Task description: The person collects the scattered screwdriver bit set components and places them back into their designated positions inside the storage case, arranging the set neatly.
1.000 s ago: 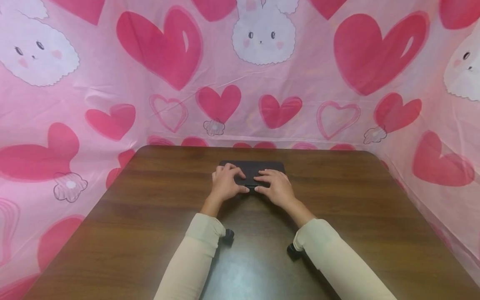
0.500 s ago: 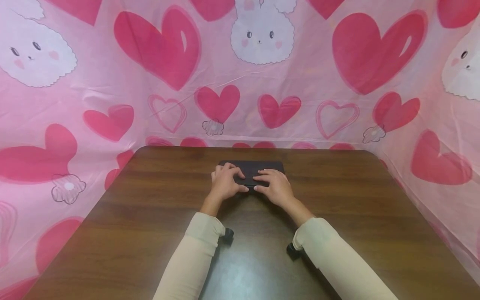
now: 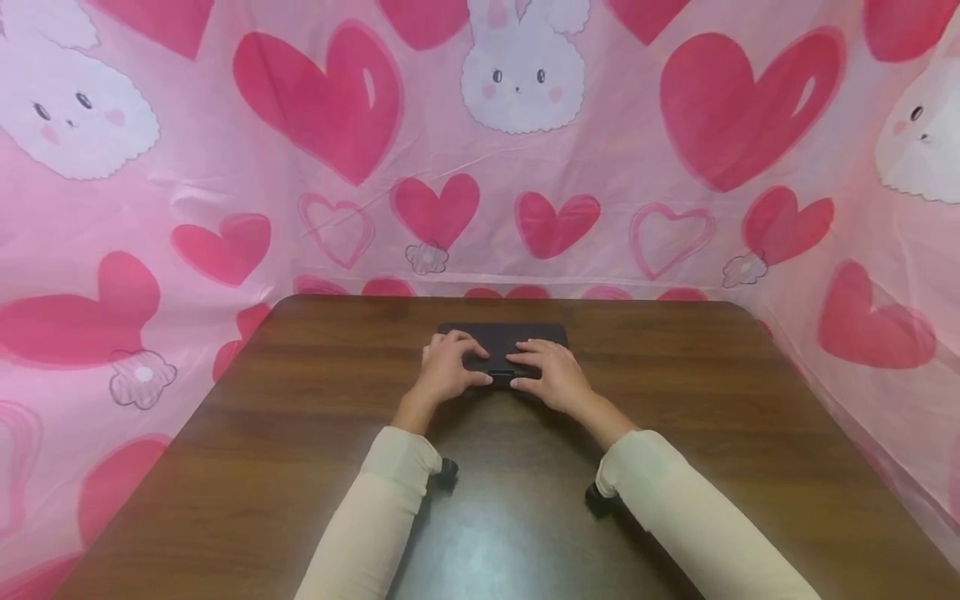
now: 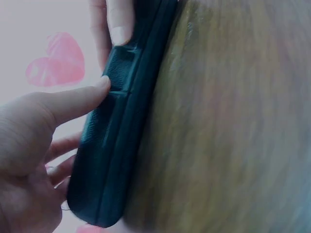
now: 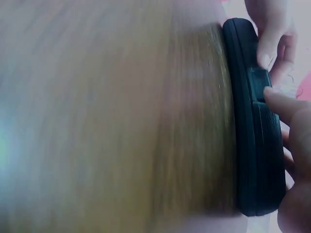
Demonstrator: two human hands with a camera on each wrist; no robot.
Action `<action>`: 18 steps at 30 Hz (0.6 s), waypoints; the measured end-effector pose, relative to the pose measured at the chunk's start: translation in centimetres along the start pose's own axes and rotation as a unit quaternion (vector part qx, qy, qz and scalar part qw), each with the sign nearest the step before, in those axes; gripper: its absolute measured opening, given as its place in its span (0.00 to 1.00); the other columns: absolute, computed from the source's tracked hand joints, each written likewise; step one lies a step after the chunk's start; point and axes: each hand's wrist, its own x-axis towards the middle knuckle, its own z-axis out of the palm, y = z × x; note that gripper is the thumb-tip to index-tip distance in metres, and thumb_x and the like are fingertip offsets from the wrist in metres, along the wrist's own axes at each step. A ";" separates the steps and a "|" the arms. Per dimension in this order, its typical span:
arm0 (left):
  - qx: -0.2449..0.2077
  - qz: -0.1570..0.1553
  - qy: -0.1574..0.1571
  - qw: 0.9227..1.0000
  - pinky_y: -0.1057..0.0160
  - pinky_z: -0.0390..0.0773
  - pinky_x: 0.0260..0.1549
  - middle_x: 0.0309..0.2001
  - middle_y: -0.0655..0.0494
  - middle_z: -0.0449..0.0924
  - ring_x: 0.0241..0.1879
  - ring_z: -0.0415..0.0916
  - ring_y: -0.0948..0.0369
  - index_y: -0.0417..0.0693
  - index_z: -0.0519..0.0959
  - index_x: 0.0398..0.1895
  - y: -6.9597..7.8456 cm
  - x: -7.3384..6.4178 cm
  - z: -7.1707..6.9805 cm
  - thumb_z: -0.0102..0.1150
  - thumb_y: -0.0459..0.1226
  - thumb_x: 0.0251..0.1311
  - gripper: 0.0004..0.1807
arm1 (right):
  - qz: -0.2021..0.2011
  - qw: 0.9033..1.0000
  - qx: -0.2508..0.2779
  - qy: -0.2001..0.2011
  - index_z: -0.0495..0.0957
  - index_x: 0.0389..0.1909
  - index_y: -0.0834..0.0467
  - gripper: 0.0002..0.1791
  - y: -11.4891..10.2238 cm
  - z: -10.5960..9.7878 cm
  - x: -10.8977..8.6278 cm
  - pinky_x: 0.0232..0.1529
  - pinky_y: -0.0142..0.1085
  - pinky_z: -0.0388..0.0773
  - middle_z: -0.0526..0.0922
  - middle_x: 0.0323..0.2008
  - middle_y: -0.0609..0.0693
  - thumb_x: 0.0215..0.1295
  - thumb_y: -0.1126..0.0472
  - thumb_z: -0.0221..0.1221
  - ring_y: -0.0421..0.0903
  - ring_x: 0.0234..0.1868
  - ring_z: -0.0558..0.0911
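Note:
A flat black case (image 3: 498, 336) with rounded corners lies closed near the far edge of the table. My left hand (image 3: 446, 367) holds its left half, fingers over the top and thumb at the front edge. On the right half, my right hand (image 3: 557, 373) holds it the same way. Between the two thumbs sits a rectangular latch (image 4: 121, 69) on the textured front side. In the right wrist view both thumb tips touch the ends of this latch (image 5: 259, 83), and a seam runs along the case's side. The back of the case is hidden from the wrist cameras.
The brown wood-grain table (image 3: 300, 467) has rounded far corners. Pink cloth (image 3: 675, 150) printed with hearts and rabbits hangs behind it and on both sides. A small black device shows at each sleeve cuff (image 3: 401, 454).
The hands keep their hold on the case; the thumbs have moved slightly apart, and more of the latch shows between them. The forearms have spread slightly outward, and the head view has shifted a little.

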 end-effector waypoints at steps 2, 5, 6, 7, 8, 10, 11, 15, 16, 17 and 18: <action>-0.002 0.007 -0.016 1.000 0.47 0.59 0.58 0.56 0.53 0.74 0.58 0.62 0.50 0.59 0.85 0.45 -0.2 0.1 -0.3 0.76 0.49 0.47 0.20 | -0.013 1.000 -0.002 -0.021 0.78 0.61 0.49 0.27 0.3 -0.4 -0.1 0.66 0.59 0.53 0.71 0.65 0.51 0.60 0.47 0.67 0.54 0.68 0.64; 0.002 0.025 -0.031 0.999 0.47 0.59 0.59 0.56 0.52 0.74 0.58 0.63 0.49 0.58 0.85 0.46 -0.4 0.1 -0.7 0.76 0.48 0.47 0.21 | -0.035 0.998 -0.006 -0.045 0.77 0.62 0.50 0.29 0.9 -1.1 -0.4 0.66 0.59 0.54 0.70 0.66 0.53 0.60 0.47 0.66 0.55 0.69 0.63; 0.006 0.030 -0.034 0.999 0.47 0.60 0.60 0.56 0.52 0.74 0.58 0.63 0.49 0.57 0.85 0.47 -0.5 0.0 -0.8 0.76 0.48 0.47 0.22 | -0.041 0.998 -0.008 -0.052 0.77 0.62 0.51 0.29 1.0 -1.3 -0.5 0.66 0.59 0.54 0.70 0.66 0.53 0.60 0.47 0.66 0.55 0.69 0.63; 0.010 0.034 -0.038 0.999 0.47 0.60 0.60 0.56 0.51 0.74 0.58 0.63 0.49 0.57 0.85 0.48 -0.7 -0.1 -0.9 0.76 0.48 0.47 0.22 | -0.045 0.997 -0.010 -0.058 0.77 0.62 0.50 0.29 1.1 -1.5 -0.7 0.66 0.59 0.54 0.70 0.66 0.53 0.60 0.46 0.66 0.55 0.69 0.63; 0.013 0.037 -0.041 0.998 0.48 0.60 0.61 0.56 0.51 0.74 0.58 0.63 0.49 0.57 0.85 0.48 -0.8 -0.3 -1.0 0.76 0.48 0.47 0.23 | -0.049 0.997 -0.013 -0.064 0.77 0.62 0.50 0.29 1.2 -1.7 -0.8 0.66 0.59 0.54 0.70 0.66 0.53 0.60 0.46 0.66 0.55 0.69 0.63; 0.017 0.047 -0.045 0.998 0.48 0.60 0.61 0.56 0.51 0.74 0.59 0.63 0.50 0.57 0.84 0.50 -1.2 -0.7 -1.3 0.76 0.47 0.46 0.24 | -0.055 0.996 -0.016 -0.071 0.77 0.62 0.51 0.30 1.3 -2.1 -1.2 0.66 0.59 0.54 0.70 0.66 0.53 0.59 0.46 0.66 0.55 0.69 0.63; 0.018 0.052 -0.048 0.997 0.48 0.60 0.61 0.56 0.51 0.74 0.59 0.64 0.50 0.57 0.84 0.50 -1.3 -0.9 -1.4 0.76 0.47 0.46 0.25 | -0.055 0.996 -0.018 -0.074 0.76 0.63 0.50 0.31 1.4 -2.3 -1.4 0.66 0.59 0.54 0.70 0.66 0.53 0.59 0.45 0.66 0.55 0.69 0.63; 0.012 0.075 -0.051 0.996 0.47 0.62 0.60 0.56 0.51 0.74 0.57 0.65 0.51 0.55 0.83 0.52 -1.8 -1.8 -2.1 0.77 0.45 0.46 0.26 | -0.061 0.995 -0.024 -0.077 0.74 0.65 0.51 0.33 2.0 -2.9 -2.3 0.65 0.60 0.54 0.69 0.67 0.54 0.59 0.45 0.67 0.56 0.70 0.62; 0.011 0.078 -0.053 0.995 0.48 0.63 0.60 0.56 0.51 0.74 0.57 0.65 0.52 0.55 0.83 0.52 -2.0 -2.0 -2.3 0.77 0.45 0.46 0.26 | -0.062 0.995 -0.027 -0.078 0.73 0.65 0.50 0.34 2.3 -3.2 -2.5 0.65 0.60 0.54 0.68 0.67 0.54 0.59 0.44 0.66 0.56 0.70 0.61; 0.010 0.082 -0.052 0.995 0.49 0.64 0.59 0.56 0.52 0.74 0.57 0.65 0.52 0.55 0.83 0.52 -2.2 -2.2 -2.4 0.77 0.45 0.46 0.27 | -0.063 0.995 -0.030 -0.078 0.73 0.66 0.50 0.35 2.5 -3.4 -2.8 0.65 0.61 0.54 0.68 0.68 0.55 0.59 0.43 0.66 0.57 0.70 0.61; 0.009 0.085 -0.052 0.995 0.49 0.66 0.58 0.57 0.52 0.74 0.57 0.65 0.52 0.55 0.83 0.53 -2.4 -2.4 -2.5 0.77 0.44 0.46 0.27 | -0.064 0.994 -0.035 -0.079 0.72 0.67 0.50 0.36 2.7 -3.6 -3.1 0.65 0.61 0.54 0.67 0.68 0.55 0.59 0.43 0.66 0.57 0.70 0.60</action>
